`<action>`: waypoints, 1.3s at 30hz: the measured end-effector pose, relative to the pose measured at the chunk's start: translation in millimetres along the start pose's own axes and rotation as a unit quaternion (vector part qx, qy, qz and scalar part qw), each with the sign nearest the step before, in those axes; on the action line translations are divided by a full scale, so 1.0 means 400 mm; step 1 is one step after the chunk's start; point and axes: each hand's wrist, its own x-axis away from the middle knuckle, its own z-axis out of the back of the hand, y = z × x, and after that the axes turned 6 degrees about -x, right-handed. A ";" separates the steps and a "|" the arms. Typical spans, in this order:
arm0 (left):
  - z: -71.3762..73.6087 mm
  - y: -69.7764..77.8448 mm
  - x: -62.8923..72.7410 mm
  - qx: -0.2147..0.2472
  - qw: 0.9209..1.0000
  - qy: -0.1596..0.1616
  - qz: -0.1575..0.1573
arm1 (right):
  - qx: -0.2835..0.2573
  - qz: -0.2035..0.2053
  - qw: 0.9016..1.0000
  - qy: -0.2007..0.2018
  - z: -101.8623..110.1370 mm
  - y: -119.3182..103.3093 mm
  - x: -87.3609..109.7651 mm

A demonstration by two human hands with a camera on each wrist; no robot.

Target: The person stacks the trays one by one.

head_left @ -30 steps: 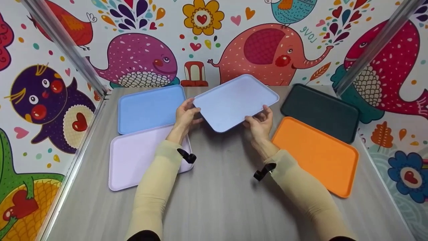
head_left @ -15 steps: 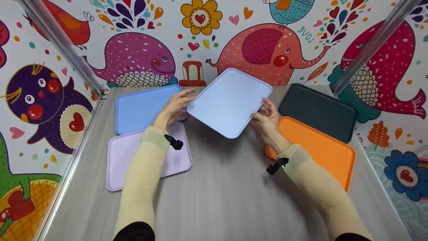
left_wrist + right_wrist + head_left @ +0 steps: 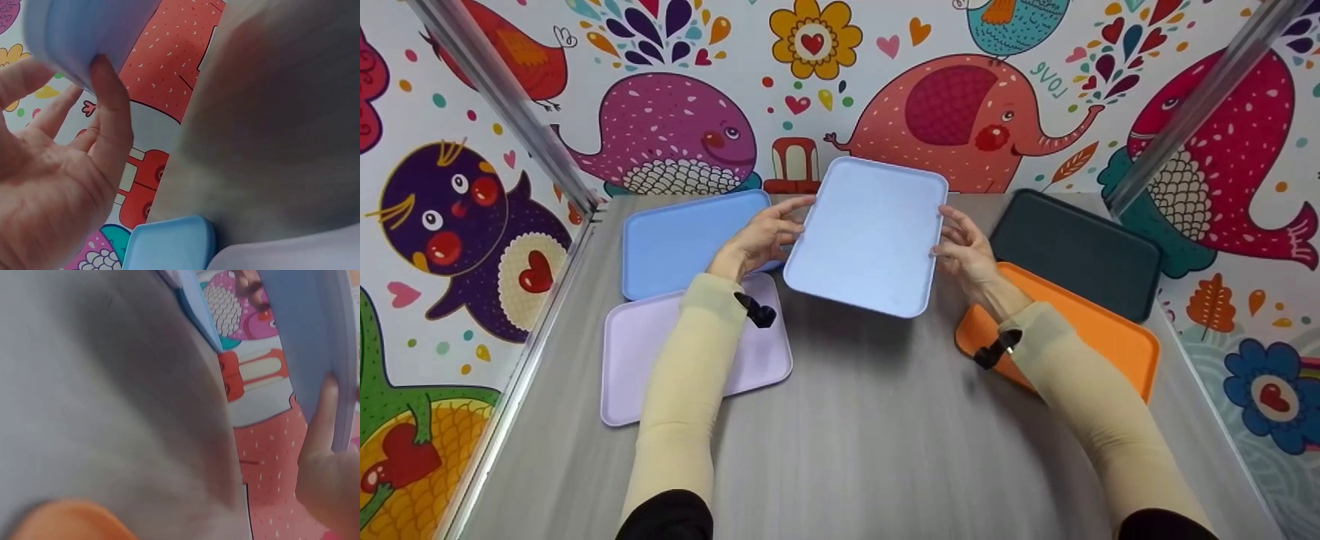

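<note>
A pale blue-lavender rectangular tray (image 3: 870, 236) is held up above the middle of the table, tilted with its inner face toward the head camera. My left hand (image 3: 765, 234) holds its left edge between thumb and fingers; in the left wrist view a fingertip of that hand (image 3: 62, 163) presses on the tray (image 3: 84, 34). At the tray's right edge, my right hand (image 3: 969, 249) pinches the rim. From the right wrist, one finger of the right hand (image 3: 326, 472) lies along the tray's underside (image 3: 306, 337), and its other fingers are mostly hidden.
On the grey table (image 3: 847, 450) lie a blue tray (image 3: 675, 240) and a lilac tray (image 3: 637, 360) at left, a dark green tray (image 3: 1076, 251) and an orange tray (image 3: 1110, 352) at right. A patterned wall (image 3: 810, 97) stands behind, with metal posts (image 3: 1207, 105) at the corners.
The held tray has turned from a slanted, wide position to a more lengthwise one. My left hand let its fingers come off the edge, moved left, then took the left edge again.
</note>
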 end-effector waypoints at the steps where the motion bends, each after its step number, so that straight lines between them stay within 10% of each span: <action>1: -0.001 -0.001 0.001 -0.001 1.000 -0.001 -0.002 | 0.000 -0.004 1.000 -0.006 0.006 -0.003 -0.005; 18: -0.039 -0.055 -0.006 -0.032 0.999 0.022 -0.028 | 0.097 -0.087 0.991 -0.016 0.049 -0.040 -0.092; 39: -0.069 -0.137 -0.058 -0.162 0.983 0.084 0.028 | 0.294 -0.133 0.947 0.008 0.074 0.054 -0.147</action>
